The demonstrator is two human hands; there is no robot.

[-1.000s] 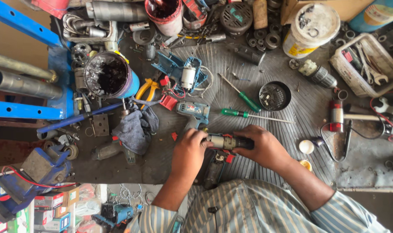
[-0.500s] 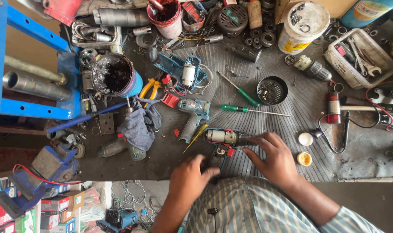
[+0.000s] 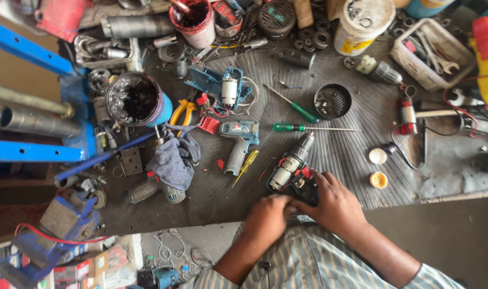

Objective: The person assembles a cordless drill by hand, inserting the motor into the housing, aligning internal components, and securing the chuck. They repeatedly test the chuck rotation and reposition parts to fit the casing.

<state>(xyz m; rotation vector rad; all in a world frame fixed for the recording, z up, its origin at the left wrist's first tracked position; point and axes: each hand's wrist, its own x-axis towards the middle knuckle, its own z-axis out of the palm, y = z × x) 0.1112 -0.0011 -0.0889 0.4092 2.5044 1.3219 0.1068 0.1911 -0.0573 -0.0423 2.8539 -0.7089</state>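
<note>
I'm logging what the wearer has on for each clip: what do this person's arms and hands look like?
Both hands, the left hand and the right hand, are bare: no gloves, and no rings or watch that I can make out. The forearms are uncovered too. The striped shirt, pale with thin darker lines, has sleeves that end near the elbows.

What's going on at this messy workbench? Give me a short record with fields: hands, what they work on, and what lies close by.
left hand: at the near edge of the bench, against the drill's black lower part
right hand: on that same part, fingers spread
item in hand: opened drill motor assembly, lying tilted
nearby left: blue drill housing, yellow screwdriver
nearby above: green screwdriver
surface: dark ribbed mat
</note>
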